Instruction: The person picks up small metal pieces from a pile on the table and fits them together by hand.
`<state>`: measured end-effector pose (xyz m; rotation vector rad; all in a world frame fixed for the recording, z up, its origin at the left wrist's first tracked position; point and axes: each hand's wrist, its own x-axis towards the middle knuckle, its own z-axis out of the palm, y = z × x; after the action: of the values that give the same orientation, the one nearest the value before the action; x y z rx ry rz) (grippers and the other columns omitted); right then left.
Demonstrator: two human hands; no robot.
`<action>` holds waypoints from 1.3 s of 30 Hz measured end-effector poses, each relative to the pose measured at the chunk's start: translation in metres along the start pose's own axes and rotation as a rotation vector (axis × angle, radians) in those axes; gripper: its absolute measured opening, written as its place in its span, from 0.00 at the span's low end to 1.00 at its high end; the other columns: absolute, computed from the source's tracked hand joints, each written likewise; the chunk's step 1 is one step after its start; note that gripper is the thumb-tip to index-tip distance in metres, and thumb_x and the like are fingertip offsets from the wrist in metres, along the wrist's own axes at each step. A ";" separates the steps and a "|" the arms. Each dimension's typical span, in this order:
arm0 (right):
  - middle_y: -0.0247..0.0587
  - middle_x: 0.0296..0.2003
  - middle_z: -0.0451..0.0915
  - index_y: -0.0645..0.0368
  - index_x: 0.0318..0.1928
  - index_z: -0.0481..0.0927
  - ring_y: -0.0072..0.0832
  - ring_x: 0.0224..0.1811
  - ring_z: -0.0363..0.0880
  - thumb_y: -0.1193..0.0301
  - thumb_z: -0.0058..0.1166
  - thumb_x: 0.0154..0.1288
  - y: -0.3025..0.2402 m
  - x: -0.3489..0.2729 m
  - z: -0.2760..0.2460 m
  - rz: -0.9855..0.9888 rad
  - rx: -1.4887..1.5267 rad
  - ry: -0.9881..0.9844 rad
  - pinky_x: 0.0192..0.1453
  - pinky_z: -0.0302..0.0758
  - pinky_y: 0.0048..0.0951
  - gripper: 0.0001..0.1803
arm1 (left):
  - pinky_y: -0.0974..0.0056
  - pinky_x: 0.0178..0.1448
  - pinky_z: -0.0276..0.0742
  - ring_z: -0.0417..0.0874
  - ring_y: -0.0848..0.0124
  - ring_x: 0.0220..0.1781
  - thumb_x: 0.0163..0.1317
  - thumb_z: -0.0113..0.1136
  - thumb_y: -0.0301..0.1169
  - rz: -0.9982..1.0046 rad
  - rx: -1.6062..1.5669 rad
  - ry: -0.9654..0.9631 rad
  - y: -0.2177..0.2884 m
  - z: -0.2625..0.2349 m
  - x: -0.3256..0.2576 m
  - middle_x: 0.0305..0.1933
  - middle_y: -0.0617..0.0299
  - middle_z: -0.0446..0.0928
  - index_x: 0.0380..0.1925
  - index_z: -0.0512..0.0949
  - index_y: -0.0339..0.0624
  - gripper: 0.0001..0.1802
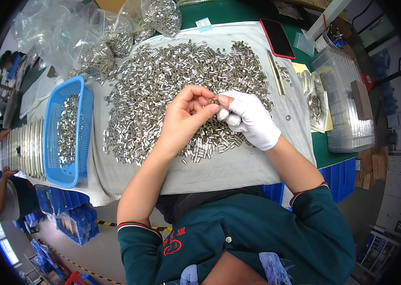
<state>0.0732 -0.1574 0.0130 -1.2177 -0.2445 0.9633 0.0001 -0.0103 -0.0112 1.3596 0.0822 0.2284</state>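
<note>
A wide heap of small shiny metal cylinders (148,90) spreads over the grey cloth (286,164) on the table. Above its middle, my two hands meet at the fingertips. My bare left hand (186,114) is closed in a pinch, thumb against fingers. My right hand (250,116) wears a white glove that leaves the thumb tip bare, and its fingers are closed too, touching the left fingertips. Whatever sits between them is tiny and mostly covered by the fingers, so I cannot make it out.
On the left stands a blue plastic basket (84,128) with more metal pieces inside. Clear bags of cylinders (162,19) lie at the back left. To the right are a red-edged phone (277,38), tweezers (276,73) and stacked clear plastic trays (345,99). Another person's arm (1,190) shows at far left.
</note>
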 end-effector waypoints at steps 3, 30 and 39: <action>0.26 0.21 0.70 0.58 0.30 0.74 0.07 0.16 0.58 0.64 0.48 0.61 0.002 0.002 -0.001 0.026 0.006 -0.026 0.15 0.53 0.10 0.10 | 0.82 0.28 0.60 0.60 0.88 0.24 0.51 0.62 0.24 0.040 0.125 -0.003 0.000 0.000 -0.001 0.28 0.73 0.66 0.35 0.72 0.41 0.11; 0.29 0.26 0.68 0.58 0.36 0.72 0.08 0.16 0.55 0.60 0.44 0.65 0.005 0.014 -0.014 0.277 0.606 -0.135 0.11 0.49 0.08 0.13 | 0.65 0.39 0.60 0.73 0.69 0.29 0.50 0.58 0.29 0.277 1.179 -0.057 0.011 -0.016 0.000 0.24 0.64 0.72 0.27 0.76 0.44 0.04; 0.27 0.25 0.71 0.57 0.37 0.71 0.06 0.17 0.59 0.68 0.49 0.62 0.007 0.008 -0.005 0.182 0.271 -0.122 0.12 0.50 0.08 0.07 | 0.70 0.38 0.62 0.70 0.76 0.24 0.49 0.60 0.28 0.482 0.885 0.077 0.019 -0.007 0.000 0.26 0.68 0.74 0.29 0.77 0.44 0.06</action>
<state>0.0770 -0.1547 0.0025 -0.9448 -0.0952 1.1901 -0.0038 -0.0003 0.0060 2.2449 -0.0980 0.7067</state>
